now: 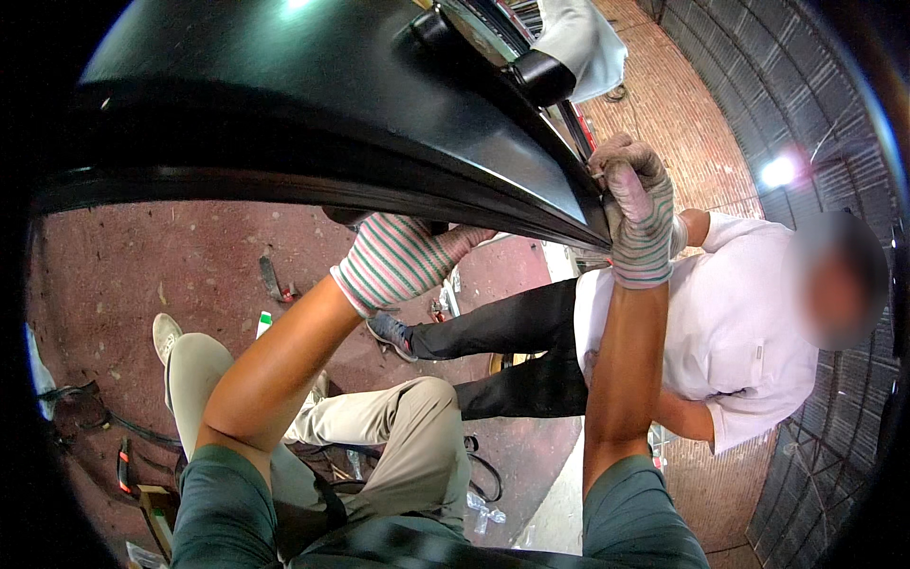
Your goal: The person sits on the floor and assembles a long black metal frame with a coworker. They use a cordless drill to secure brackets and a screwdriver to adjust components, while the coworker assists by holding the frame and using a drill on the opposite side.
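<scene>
A large glossy black panel (284,104) spans the upper part of the head view, with a ribbed black trim strip (284,190) along its near edge. My left hand (403,258), in a striped knit glove, grips this edge from below. Its thumb points right along the strip, and the other fingers are hidden behind the panel. At the panel's right corner is my right hand (640,209), also gloved. Its fingers are curled and pressed together against the edge; whatever lies between them is hidden.
Another person (720,322) in a white shirt stands close on the right. A white cloth (578,47) and black cylindrical part (542,76) are at the panel's far side. Red-handled pliers (124,465), cables and plastic scraps lie on the reddish floor (218,247).
</scene>
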Motion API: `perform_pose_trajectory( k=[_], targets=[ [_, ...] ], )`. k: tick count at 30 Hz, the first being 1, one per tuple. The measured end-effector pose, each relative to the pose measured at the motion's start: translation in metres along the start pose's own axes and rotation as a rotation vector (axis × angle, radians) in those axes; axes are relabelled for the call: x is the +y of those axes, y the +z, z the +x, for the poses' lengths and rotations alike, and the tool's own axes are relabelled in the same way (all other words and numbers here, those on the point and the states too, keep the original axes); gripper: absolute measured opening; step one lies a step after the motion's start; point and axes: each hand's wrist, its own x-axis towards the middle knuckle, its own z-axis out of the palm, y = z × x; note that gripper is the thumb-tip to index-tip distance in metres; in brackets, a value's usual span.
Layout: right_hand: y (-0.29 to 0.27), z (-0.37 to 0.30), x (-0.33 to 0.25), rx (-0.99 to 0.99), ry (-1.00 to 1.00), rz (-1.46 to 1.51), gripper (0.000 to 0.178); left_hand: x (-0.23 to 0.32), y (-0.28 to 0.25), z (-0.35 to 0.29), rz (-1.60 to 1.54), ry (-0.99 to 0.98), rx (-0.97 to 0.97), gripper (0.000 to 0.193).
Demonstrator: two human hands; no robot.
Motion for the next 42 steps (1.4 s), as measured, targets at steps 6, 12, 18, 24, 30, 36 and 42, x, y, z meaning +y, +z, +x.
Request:
perform_pose_trajectory(
  k=[6, 12, 18, 24, 30, 36, 42],
  targets=[
    [-0.003, 0.004, 0.002, -0.041, -0.038, -0.008, 0.025, -0.002, -0.001, 0.004, 0.018, 0.05, 0.001, 0.034],
    [-0.006, 0.003, 0.009, 0.114, 0.025, 0.148, 0.021, -0.003, -0.002, 0.006, -0.029, 0.08, 0.056, 0.024],
    [-0.003, 0.006, 0.01, 0.012, -0.037, -0.028, 0.015, -0.005, -0.007, 0.004, 0.035, 0.085, 0.0, 0.031],
    [0.007, 0.0, -0.002, 0.102, 0.021, -0.098, 0.014, -0.007, 0.0, -0.001, -0.145, 0.001, 0.047, 0.028],
    [0.007, 0.01, -0.015, 0.031, -0.041, -0.297, 0.023, 0.009, -0.01, 0.001, -0.224, -0.042, 0.055, 0.03],
    [0.001, 0.014, -0.001, 0.105, 0.041, -0.239, 0.025, 0.03, -0.007, 0.006, -0.187, -0.046, 0.157, 0.023],
    [-0.001, 0.015, -0.01, 0.177, 0.017, -0.297, 0.035, 0.027, -0.01, 0.0, -0.133, -0.087, 0.16, 0.024]
  ],
)
